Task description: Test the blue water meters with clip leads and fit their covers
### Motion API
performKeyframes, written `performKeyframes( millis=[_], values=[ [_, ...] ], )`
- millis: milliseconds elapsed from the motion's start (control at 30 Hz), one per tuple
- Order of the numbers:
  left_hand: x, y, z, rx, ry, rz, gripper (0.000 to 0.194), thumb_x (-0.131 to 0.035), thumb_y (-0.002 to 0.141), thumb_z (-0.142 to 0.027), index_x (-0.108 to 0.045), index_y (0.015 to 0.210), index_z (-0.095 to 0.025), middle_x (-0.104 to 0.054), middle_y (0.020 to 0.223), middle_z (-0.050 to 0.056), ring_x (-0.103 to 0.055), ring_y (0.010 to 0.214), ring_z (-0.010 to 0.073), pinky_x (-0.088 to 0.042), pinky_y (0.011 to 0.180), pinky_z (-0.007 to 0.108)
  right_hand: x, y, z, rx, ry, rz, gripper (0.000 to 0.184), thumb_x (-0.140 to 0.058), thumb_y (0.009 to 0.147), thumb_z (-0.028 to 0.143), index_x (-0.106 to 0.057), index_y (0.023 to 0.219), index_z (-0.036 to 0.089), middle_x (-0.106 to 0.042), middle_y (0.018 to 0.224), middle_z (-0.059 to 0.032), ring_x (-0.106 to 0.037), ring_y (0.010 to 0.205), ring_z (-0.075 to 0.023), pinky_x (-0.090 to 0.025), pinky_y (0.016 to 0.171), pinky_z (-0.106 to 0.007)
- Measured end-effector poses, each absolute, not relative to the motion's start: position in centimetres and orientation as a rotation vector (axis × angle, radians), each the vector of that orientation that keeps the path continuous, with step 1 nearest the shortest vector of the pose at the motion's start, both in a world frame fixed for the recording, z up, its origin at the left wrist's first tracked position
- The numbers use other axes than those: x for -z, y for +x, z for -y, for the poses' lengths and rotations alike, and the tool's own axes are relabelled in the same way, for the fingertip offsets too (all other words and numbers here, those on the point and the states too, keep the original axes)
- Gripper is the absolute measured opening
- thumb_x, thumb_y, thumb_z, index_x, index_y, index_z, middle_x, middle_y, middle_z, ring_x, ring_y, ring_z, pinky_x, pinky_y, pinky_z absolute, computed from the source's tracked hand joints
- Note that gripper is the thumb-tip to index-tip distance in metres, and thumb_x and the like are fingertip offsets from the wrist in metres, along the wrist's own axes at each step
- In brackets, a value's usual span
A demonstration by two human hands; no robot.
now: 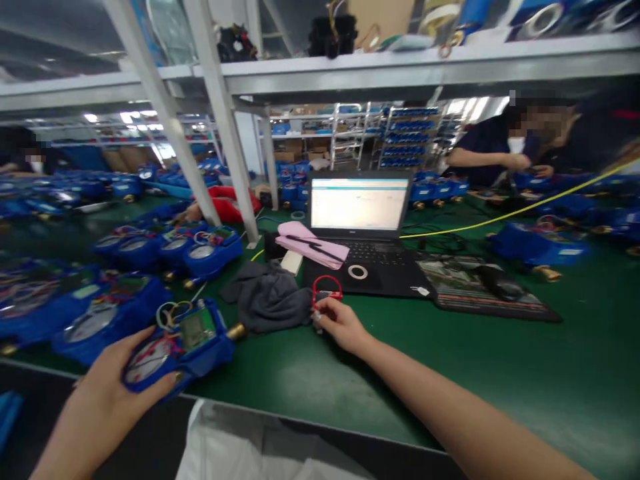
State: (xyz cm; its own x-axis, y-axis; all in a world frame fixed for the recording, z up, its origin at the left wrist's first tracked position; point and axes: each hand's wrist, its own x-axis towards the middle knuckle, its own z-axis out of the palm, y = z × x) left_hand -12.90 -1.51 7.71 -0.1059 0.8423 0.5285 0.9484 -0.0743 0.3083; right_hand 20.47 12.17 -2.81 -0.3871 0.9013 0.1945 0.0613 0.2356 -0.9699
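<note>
Blue meter [193, 358], round-faced and brass-tipped, sits between left fingers [159, 392].

The meter [200, 359] is blue, the wire loop [327, 277] red, the tabletop [400, 363] green, the cloth [273, 297] grey, the cable [520, 213] yellow.

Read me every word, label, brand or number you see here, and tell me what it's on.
Nothing reads with certainty.
Laptop screen: text too small and blurred.
Mark below that screen: too small.
Mouse pad print: blurred.
White tag on the laptop: any writing too small.
Display on the blue device in the left hand: no characters discernible.
</note>
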Motion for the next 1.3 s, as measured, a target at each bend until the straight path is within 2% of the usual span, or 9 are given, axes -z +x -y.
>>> performKeyframes(
  millis=[167, 333, 400, 500, 667, 833, 1067, 1300],
  values=[
    [-8.0, -11.1, 3.3, 0.851, -2.18, 2.12, 0.058, -0.061, 0.08, -0.05, -0.044, 0.126, -0.019, -0.052, 0.118, 0.011, -0.056, 0.105, 0.0327, -0.048, 0.092, 0.05, 2.3, 20.8, -11.9, -1.297, -0.803, 1.572, 0.029, -0.066, 0.085, 0.04, -0.056, 0.09, 0.014, -0.057, 0.079, 0.0002, -0.056, 0.068, -0.0111, -0.049, 0.064, -0.026],
    [-7.9, -6.1, 3.2, 0.862, -2.311, 2.106, 0.065, -0.067, 0.075, -0.039, -0.039, 0.131, -0.022, -0.047, 0.125, 0.009, -0.05, 0.114, 0.0286, -0.045, 0.098, 0.044, 0.3, 21.4, -11.2, -1.319, -0.848, 1.517, 0.033, -0.065, 0.082, 0.047, -0.051, 0.093, 0.019, -0.061, 0.08, -0.0014, -0.055, 0.061, -0.0112, -0.043, 0.049, -0.021],
    [-7.7, -4.6, 3.0, 0.916, -2.36, 2.081, 0.067, -0.068, 0.074, -0.038, -0.038, 0.131, -0.023, -0.046, 0.126, 0.009, -0.049, 0.115, 0.0283, -0.045, 0.098, 0.044, -0.2, 21.9, -11.3, -1.322, -0.863, 1.511, 0.034, -0.065, 0.082, 0.047, -0.049, 0.094, 0.02, -0.062, 0.083, -0.0016, -0.057, 0.062, -0.0114, -0.044, 0.05, -0.022],
    [-7.4, -3.4, 2.5, 0.971, -2.424, 2.061, 0.067, -0.069, 0.074, -0.039, -0.037, 0.132, -0.025, -0.044, 0.127, 0.008, -0.047, 0.116, 0.0286, -0.043, 0.099, 0.046, 0.1, 22.4, -11.8, -1.328, -0.872, 1.508, 0.036, -0.067, 0.081, 0.046, -0.049, 0.094, 0.019, -0.062, 0.085, -0.0016, -0.058, 0.067, -0.0115, -0.049, 0.058, -0.023],
    [-6.7, -3.2, 1.9, 0.969, -2.422, 2.042, 0.064, -0.064, 0.077, -0.043, -0.036, 0.132, -0.028, -0.044, 0.127, 0.007, -0.047, 0.116, 0.0297, -0.044, 0.097, 0.048, 1.5, 22.2, -12.3, -1.39, -0.881, 1.549, 0.024, -0.062, 0.09, 0.036, -0.055, 0.092, 0.013, -0.059, 0.078, 0.0006, -0.056, 0.063, -0.0099, -0.049, 0.059, -0.024],
    [-6.4, -3.5, 2.5, 0.953, -2.327, 2.011, 0.06, -0.059, 0.079, -0.046, -0.037, 0.132, -0.026, -0.045, 0.126, 0.009, -0.049, 0.113, 0.0332, -0.047, 0.093, 0.052, 1.5, 21.7, -12.0, -1.465, -0.896, 1.578, 0.018, -0.059, 0.093, 0.03, -0.056, 0.095, 0.012, -0.062, 0.084, -0.0012, -0.062, 0.072, -0.0123, -0.053, 0.066, -0.027],
    [-6.4, -6.7, 4.2, 0.949, -2.32, 2.017, 0.059, -0.053, 0.08, -0.055, -0.04, 0.131, -0.027, -0.047, 0.125, 0.011, -0.049, 0.113, 0.0393, -0.042, 0.095, 0.06, 1.0, 20.5, -12.8, -1.571, -1.025, 1.612, 0.022, -0.055, 0.096, 0.03, -0.056, 0.109, 0.012, -0.062, 0.093, -0.0038, -0.062, 0.073, -0.0119, -0.053, 0.059, -0.023],
    [-7.4, -7.2, 4.3, 0.955, -2.358, 2.032, 0.054, -0.056, 0.084, -0.051, -0.04, 0.131, -0.03, -0.047, 0.126, 0.009, -0.048, 0.115, 0.0363, -0.041, 0.097, 0.056, -1.2, 13.4, -17.4, -1.467, -1.015, 1.733, 0.023, -0.057, 0.094, 0.031, -0.059, 0.107, 0.012, -0.061, 0.097, -0.0044, -0.061, 0.078, -0.0134, -0.055, 0.068, -0.029]
  ],
)
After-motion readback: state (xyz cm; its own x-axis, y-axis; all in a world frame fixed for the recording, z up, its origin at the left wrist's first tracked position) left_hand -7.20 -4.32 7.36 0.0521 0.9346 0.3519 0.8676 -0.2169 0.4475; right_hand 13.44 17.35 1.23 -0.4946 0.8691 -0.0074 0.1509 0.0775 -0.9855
